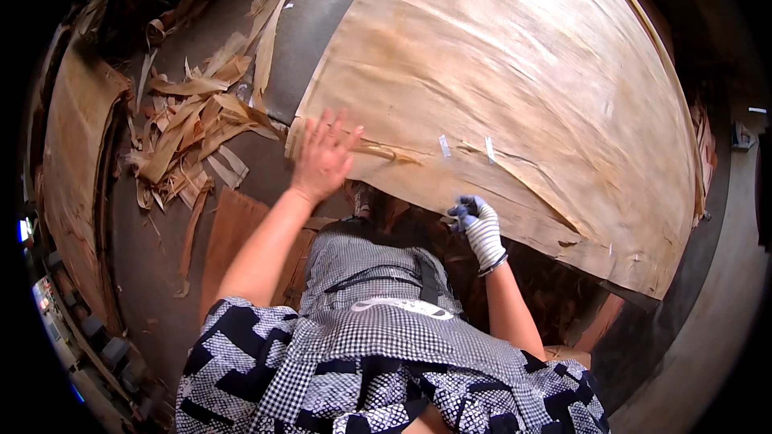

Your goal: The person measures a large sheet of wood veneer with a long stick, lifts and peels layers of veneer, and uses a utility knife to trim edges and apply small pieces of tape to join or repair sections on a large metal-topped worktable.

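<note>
A large, thin sheet of tan wood veneer (498,56) lies spread in front of me, with wrinkles and splits near its front edge. My left hand (324,157), bare and slightly blurred, rests with fingers apart at the sheet's near left corner, beside a torn slit. By the front edge is my right hand (476,229), in a white-and-grey striped glove with bluish fingertips. Its fingers are curled together; whatever they may hold is too small to make out. Two short pieces of whitish tape, a left piece (444,145) and a right piece (489,149), stick to the veneer between the hands.
Torn veneer strips (193,120) lie heaped on the floor to the left. Beyond them stands a stack of veneer sheets (76,161). A reddish-brown board (229,233) leans near my left forearm. Scraps fill the dark space under the front edge.
</note>
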Demonstrator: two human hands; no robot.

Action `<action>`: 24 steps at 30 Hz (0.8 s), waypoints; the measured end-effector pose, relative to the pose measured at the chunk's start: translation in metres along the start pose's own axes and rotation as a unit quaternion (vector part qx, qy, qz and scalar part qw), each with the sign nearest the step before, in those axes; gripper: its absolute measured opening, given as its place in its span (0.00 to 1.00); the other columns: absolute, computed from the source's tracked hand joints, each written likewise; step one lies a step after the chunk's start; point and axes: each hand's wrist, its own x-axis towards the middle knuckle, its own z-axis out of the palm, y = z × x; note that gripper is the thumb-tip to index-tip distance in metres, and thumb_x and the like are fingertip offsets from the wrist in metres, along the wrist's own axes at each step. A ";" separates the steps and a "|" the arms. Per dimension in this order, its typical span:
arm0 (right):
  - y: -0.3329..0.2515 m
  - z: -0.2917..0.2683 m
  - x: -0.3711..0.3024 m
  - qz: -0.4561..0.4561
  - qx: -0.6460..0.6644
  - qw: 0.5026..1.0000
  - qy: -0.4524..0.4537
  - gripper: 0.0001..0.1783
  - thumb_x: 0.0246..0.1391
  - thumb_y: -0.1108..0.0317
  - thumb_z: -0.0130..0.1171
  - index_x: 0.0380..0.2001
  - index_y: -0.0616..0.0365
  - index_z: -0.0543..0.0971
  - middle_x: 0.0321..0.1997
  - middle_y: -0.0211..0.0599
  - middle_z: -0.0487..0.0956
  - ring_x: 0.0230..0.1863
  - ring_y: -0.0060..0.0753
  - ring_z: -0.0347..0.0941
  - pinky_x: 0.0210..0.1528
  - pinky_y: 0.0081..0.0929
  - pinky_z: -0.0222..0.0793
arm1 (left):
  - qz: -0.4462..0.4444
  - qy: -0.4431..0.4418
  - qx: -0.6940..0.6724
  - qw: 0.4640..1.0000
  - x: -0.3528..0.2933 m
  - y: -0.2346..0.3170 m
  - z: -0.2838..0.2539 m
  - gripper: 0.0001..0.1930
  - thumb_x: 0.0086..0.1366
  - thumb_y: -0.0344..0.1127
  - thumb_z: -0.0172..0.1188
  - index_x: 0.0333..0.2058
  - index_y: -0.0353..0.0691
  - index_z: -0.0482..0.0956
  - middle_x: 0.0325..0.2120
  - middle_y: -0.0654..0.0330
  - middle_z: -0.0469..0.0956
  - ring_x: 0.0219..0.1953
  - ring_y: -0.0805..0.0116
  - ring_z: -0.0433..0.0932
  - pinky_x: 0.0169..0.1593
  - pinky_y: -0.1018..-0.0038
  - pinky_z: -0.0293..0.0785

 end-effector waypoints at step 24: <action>-0.022 0.054 -0.014 -0.025 -0.002 0.999 -0.042 0.10 0.49 0.79 0.47 0.37 0.61 0.69 0.26 0.37 0.74 0.20 0.21 0.69 0.21 0.18 0.66 | 0.020 -0.072 0.039 0.996 -0.020 -0.027 0.027 0.39 0.52 0.49 0.57 0.61 0.55 0.48 0.63 0.65 0.41 0.64 0.59 0.38 0.64 0.62 0.38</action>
